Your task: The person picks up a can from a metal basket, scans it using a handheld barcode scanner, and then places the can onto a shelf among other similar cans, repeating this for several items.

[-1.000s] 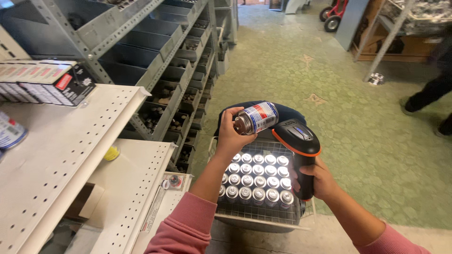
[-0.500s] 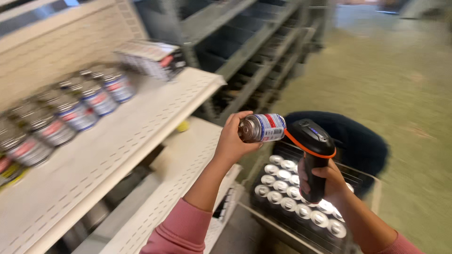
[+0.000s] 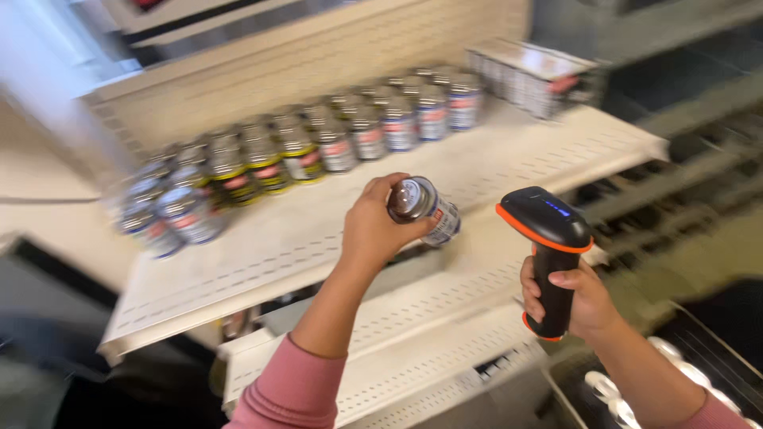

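My left hand (image 3: 373,226) grips a small metal can (image 3: 424,208) with a red, white and blue label, held on its side just above the front edge of a white perforated shelf (image 3: 334,230). My right hand (image 3: 579,302) holds a black barcode scanner with orange trim (image 3: 548,238) upright, a little right of the can. A row of similar cans (image 3: 318,143) stands along the back of the shelf, blurred by motion.
Flat boxes (image 3: 536,75) are stacked at the shelf's right end. A lower white shelf (image 3: 413,342) juts out beneath. A wire basket (image 3: 707,357) holding several cans sits at the bottom right. Grey racking (image 3: 691,127) stands further right.
The view has swung left from the basket to the shelf. My left hand has carried the can toward the shelf edge and the scanner has come along beside it.
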